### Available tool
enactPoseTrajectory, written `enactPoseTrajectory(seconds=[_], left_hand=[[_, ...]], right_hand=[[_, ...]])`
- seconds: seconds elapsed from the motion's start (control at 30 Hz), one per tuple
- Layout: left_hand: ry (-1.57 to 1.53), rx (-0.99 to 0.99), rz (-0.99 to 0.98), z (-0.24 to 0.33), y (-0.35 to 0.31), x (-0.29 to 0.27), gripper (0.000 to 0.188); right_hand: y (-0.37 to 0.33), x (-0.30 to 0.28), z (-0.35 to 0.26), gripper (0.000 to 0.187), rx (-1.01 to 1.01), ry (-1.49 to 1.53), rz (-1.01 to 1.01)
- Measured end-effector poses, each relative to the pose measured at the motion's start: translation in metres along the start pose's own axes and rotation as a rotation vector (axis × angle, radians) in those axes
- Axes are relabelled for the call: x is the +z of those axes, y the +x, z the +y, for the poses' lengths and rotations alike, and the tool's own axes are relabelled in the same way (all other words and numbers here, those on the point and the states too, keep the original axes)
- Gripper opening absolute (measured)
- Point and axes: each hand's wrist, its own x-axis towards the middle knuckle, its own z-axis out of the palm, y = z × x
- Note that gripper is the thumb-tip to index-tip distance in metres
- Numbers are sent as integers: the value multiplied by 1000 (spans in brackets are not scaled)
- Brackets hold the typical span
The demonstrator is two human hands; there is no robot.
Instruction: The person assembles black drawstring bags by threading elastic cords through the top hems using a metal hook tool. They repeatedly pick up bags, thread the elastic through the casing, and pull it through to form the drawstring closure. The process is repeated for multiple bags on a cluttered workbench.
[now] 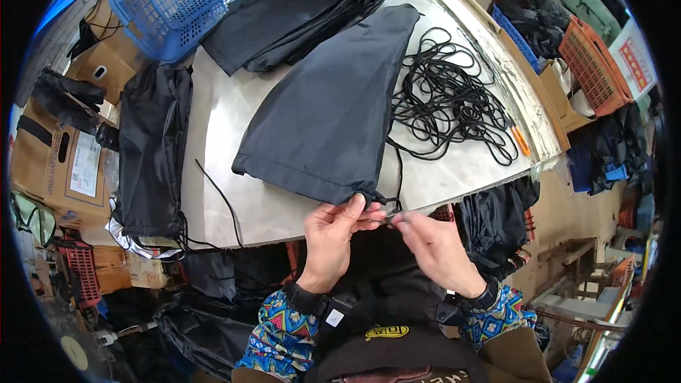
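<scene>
A black fabric drawstring bag (326, 99) lies flat on the pale table, its hemmed opening toward me. My left hand (330, 240) pinches the bag's near right corner, thumb on top and fingers underneath. Just to the right, my right hand (434, 247) is closed in a pinch at the same corner, slightly blurred. Black cord (399, 184) runs from the tangled pile down to my fingertips. Between the two hands a thin strand shows, but its exact end is too small to make out. The loose cord pile (454, 92) spreads beside the bag.
More black bags (284, 21) lie folded at the back, and another black bag (152, 149) lies at the left edge. A blue basket (206, 7) stands at the far left. An orange-handled tool (520, 140) lies by the cord. Cardboard boxes (64, 163) and an orange crate (594, 64) flank the table.
</scene>
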Motion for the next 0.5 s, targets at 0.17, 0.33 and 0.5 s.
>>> enactPoseTrajectory(seconds=[0.17,0.33,0.5], left_hand=[[1,48,1,1,1,1,15],[56,91,2,1,-2,2,12],[129,122,11,2,-4,-2,12]], right_hand=[[3,12,7,8,4,-158,-16],[5,20,8,6,-79,-216,87],[8,23,2,8,-128,-503,109]])
